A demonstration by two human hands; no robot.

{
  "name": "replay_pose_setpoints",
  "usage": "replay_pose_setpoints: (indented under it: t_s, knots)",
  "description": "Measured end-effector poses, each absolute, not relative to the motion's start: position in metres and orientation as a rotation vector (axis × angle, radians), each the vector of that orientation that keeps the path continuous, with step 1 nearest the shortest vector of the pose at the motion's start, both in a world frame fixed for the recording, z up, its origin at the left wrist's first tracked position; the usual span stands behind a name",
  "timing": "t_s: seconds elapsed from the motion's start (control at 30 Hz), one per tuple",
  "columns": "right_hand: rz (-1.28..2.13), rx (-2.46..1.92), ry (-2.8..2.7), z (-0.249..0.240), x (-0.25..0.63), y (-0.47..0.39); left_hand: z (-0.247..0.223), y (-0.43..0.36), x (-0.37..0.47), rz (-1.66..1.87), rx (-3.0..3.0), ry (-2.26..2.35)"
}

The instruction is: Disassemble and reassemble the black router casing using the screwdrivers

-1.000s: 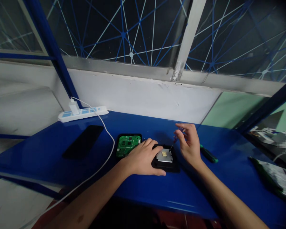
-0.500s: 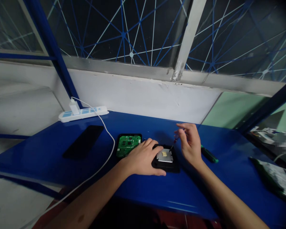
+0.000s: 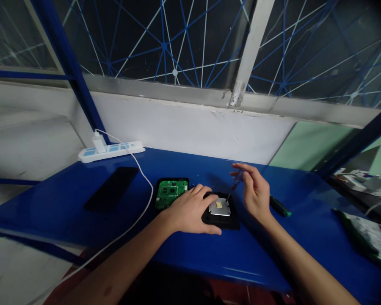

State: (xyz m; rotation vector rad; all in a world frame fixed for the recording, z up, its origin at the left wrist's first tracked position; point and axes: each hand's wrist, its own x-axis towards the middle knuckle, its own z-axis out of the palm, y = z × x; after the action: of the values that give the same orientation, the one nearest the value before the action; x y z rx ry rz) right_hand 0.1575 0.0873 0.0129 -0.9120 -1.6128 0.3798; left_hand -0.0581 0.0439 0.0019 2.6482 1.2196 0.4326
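My left hand braces a black plastic housing, its thumb along the near edge and its fingers over the far left part. Set in the housing is a silvery metal plate bearing a small pale-yellow pad. My right hand has a screwdriver with a clear purplish handle between thumb and fingers. The tool leans, its tip at the plate's far right corner; a screw there is too small to make out. Left of the housing lies a green circuit board in a black shell, partly behind my left hand.
A green-and-black handled tool lies right of my right hand. Further left are a dark phone-like slab, a white cable and a power strip with a plug. A silvery bag rests at the right.
My right hand has shifted slightly right and its grip on the screwdriver's handle has turned, while the tip stays at the plate's corner. My left hand and the housing remain in place.
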Motion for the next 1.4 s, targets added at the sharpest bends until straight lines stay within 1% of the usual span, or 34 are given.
replay_pose_setpoints:
  t_s: [0.23,0.47,0.8,1.4]
  knots:
    - [0.279,-0.946,-1.621,0.0129,0.1549,0.0887,0.0012,0.0439,-0.0583,0.447,2.659,1.209]
    - [0.381,-0.953,-1.553,0.0096,0.1555,0.089,0.0009,0.0437,-0.0583,0.451,2.659,1.214]
    - [0.345,-0.907,-1.438,0.0137,0.1583,0.0913,0.0013,0.0445,-0.0593,0.484,2.659,1.198]
    - [0.378,-0.945,-1.582,0.0098,0.1558,0.0882,0.0018,0.0446,-0.059,0.484,2.66,1.185]
